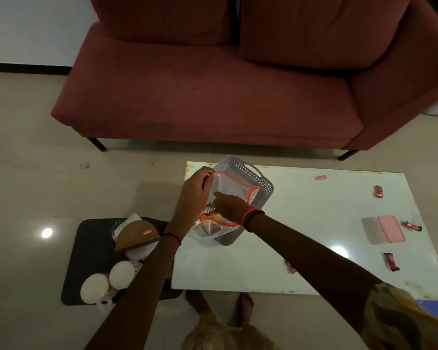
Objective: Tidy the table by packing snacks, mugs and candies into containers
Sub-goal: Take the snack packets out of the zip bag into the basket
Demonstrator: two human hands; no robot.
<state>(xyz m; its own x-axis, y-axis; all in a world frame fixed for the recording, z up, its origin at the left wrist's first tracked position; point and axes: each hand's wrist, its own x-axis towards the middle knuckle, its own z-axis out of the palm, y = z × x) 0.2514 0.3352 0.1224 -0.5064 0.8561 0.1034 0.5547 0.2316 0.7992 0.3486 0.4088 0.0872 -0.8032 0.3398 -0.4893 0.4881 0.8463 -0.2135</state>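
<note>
Snack bagging at the 9 o'clock end of the bench (314, 223). The left hand (195, 195) pinches the top rim of a clear zip bag (240, 188) at its 10 o'clock corner, lifting that edge so the orange-sealed mouth gapes and the other hand can get in. The right hand (229, 207) is pushed through the mouth into the bag, one finger pointing toward 11 o'clock. The plastic and the hand itself hide the other fingers, so whether it grips anything can't be told. Snack packets (209, 210), red and yellow, sit low in the bag just at 8 o'clock of that hand.

The bag hangs over and partly inside a grey perforated basket (266, 185). Judgement: it is held there so the basket props it and takes it once sealed.

Candies (378, 192) lie loose across the bench, mostly toward 3 o'clock with one pink piece near 1 o'clock. They are not yet packed. A pink box (390, 228) with a pale lid beside it stands at 3 o'clock, likely meant for them.

White mugs (94, 290) and a brown half-round box (137, 234) rest on a dark tray (86, 248) on the floor at 9 o'clock of the bench. A red sofa (213, 97) fills 12 o'clock.

Judgement: task about a third done. Risk is the bag rim slipping from the pinch while the other hand is inside.
</note>
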